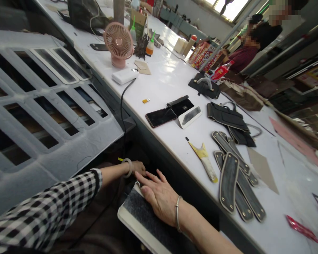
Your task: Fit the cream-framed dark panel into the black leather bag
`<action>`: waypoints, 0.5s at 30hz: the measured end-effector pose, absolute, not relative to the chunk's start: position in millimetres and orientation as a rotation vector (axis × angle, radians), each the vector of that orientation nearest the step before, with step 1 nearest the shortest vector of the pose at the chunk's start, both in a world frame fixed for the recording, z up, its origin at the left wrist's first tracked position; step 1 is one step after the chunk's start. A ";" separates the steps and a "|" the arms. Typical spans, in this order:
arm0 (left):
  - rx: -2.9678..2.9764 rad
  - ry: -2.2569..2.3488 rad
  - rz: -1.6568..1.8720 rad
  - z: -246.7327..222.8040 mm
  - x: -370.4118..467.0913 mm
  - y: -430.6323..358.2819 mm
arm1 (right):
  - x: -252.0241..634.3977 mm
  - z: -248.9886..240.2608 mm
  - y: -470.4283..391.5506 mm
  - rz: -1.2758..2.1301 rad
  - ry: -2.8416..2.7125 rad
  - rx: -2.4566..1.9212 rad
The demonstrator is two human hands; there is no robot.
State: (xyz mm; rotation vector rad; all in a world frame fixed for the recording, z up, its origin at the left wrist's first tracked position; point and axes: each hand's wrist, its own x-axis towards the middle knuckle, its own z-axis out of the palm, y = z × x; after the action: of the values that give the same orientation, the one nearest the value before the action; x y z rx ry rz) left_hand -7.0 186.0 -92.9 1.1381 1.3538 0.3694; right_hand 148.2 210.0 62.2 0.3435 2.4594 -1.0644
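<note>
My right hand [159,195] lies flat, fingers spread, on a white board topped with dark felt [141,215] that sticks out below the table's front edge. It wears a silver bangle. My left hand [138,167], with a pale bangle and a checked sleeve, reaches down into the dark gap just beyond the board's far end. Its fingers are mostly hidden, so what it touches cannot be told.
On the white table [175,137] lie several dark leather strap pieces [233,176], a glue spatula [205,160], a phone [161,116], black wallets [226,116], a power bank [124,75] and a pink fan [118,43]. A grey slotted panel [42,102] stands left. People sit at the far right.
</note>
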 end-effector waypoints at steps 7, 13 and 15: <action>1.176 1.089 0.199 5.1 -31.9 183.2 | 184.9 64.6 211.3 -1.103 2.448 0.454; 1.392 1.101 0.086 49.8 -24.1 170.4 | 224.2 69.1 215.2 -1.126 2.377 0.546; 1.422 1.104 0.056 53.6 -22.1 170.5 | 238.9 69.8 217.3 -1.127 2.350 0.576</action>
State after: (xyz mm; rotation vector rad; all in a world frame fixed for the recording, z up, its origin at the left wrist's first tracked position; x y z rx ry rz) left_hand -22.1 170.5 53.6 1.4217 1.1035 0.0563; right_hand 238.9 217.3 69.8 0.5762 2.3504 -1.1266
